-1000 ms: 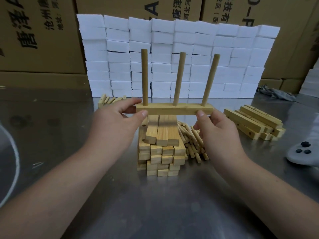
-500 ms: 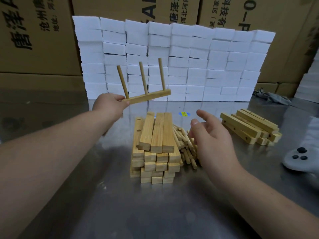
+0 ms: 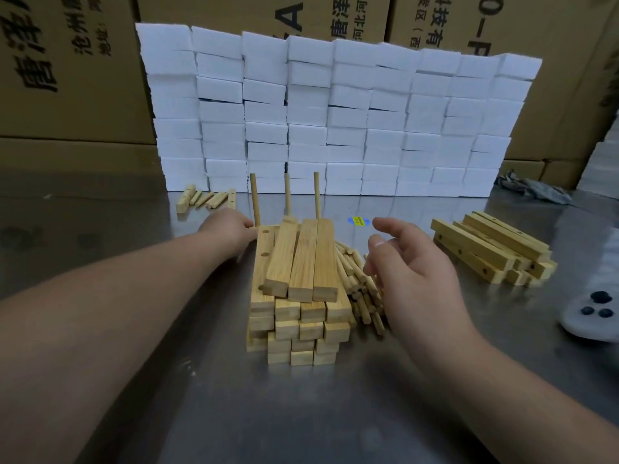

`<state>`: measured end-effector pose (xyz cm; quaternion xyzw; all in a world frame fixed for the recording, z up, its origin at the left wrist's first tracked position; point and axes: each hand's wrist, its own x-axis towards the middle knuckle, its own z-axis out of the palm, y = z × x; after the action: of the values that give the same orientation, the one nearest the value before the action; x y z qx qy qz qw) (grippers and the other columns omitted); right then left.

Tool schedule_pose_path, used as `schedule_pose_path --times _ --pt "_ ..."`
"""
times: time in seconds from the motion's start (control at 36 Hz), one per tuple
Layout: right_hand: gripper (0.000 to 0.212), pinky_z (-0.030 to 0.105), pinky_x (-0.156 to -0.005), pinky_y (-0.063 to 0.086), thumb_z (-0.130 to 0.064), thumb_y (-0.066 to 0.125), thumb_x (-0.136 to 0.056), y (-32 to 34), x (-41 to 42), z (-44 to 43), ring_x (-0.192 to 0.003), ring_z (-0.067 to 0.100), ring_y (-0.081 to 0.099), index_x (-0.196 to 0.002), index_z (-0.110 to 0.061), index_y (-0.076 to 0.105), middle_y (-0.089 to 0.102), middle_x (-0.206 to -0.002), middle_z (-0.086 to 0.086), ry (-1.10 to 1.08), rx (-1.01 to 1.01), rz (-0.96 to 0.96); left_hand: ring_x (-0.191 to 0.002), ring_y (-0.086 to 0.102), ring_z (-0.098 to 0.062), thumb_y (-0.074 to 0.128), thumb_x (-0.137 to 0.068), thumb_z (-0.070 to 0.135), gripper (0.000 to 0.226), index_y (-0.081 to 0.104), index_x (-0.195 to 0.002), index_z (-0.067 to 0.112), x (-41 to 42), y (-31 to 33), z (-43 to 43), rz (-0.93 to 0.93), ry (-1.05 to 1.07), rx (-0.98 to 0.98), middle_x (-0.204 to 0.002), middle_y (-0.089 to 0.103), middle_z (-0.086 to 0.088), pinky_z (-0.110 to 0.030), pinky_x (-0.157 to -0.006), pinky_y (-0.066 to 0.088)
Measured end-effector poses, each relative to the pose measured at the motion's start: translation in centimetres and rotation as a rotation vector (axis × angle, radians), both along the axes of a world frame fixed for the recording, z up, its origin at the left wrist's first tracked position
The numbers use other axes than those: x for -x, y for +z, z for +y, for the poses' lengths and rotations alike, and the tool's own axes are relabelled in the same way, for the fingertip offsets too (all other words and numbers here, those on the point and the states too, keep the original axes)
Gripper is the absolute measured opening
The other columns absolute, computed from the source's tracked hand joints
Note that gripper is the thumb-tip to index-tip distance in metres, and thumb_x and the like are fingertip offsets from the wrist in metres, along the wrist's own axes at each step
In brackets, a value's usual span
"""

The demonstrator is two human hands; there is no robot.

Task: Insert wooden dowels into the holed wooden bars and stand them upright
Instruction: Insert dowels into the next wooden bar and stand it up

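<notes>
Left hand (image 3: 231,229) reaches behind the bar stack (image 3: 301,286) beside three upright dowels (image 3: 287,192), grasp hidden; right hand (image 3: 412,266) hovers released above the steel tabletop (image 3: 301,413).

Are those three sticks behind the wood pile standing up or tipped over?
Standing upright: all three sticks rise near-vertically behind the wood pile; their base is hidden.

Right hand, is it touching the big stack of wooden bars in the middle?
Apart. The head view shows the right hand open beside the stack of wooden bars, with loose dowels visible in the gap between its fingertips and the stack.
</notes>
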<state>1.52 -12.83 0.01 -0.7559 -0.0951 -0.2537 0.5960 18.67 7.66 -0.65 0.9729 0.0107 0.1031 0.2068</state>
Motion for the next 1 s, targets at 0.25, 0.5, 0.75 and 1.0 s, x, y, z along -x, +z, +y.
schedule_pose_path --times 0.25,0.5,0.75,1.0 --pt "0.012 0.01 -0.042 0.037 -0.028 0.048 -0.091 0.2 0.3 0.2 -0.047 -0.002 0.045 -0.088 -0.036 0.056 0.054 -0.059 -0.01 0.036 -0.007 0.017 -0.091 0.054 -0.024 0.049 -0.092 0.021 0.027 0.068 -0.111 0.018 -0.8 -0.6 0.6 -0.076 0.005 -0.05 -0.114 0.063 -0.009 -0.028 -0.066 0.038" --pt "0.011 0.012 -0.046 0.038 -0.028 0.049 -0.089 0.0 0.2 0.3 -0.049 -0.002 0.046 -0.088 -0.033 0.059 0.052 -0.057 -0.009 0.026 0.013 0.012 -0.069 0.052 -0.017 0.047 -0.092 0.019 0.023 0.07 -0.096 0.02 -1.6 -1.0 1.1 -0.219 0.048 -0.114 -0.082 0.062 -0.001 -0.025 -0.051 0.034" --pt "0.011 0.013 -0.046 0.038 -0.031 0.049 -0.086 0.0 0.2 0.3 -0.05 -0.002 0.048 -0.085 -0.034 0.059 0.054 -0.059 -0.01 0.023 0.035 -0.002 -0.071 0.046 -0.019 0.044 -0.091 0.01 0.018 0.06 -0.097 0.016 -1.4 -1.2 0.8 -0.217 0.069 -0.238 -0.088 0.055 -0.005 -0.028 -0.047 0.024" --pt "0.011 0.012 -0.048 0.04 -0.027 0.051 -0.088 -0.2 0.1 0.3 -0.053 -0.001 0.049 -0.087 -0.036 0.058 0.055 -0.059 -0.01 0.025 0.054 -0.01 -0.064 0.033 -0.012 0.046 -0.091 0.015 0.013 0.058 -0.095 0.017 -1.6 -1.5 1.2 -0.214 -0.006 -0.263 -0.085 0.053 -0.003 -0.026 -0.048 0.018"
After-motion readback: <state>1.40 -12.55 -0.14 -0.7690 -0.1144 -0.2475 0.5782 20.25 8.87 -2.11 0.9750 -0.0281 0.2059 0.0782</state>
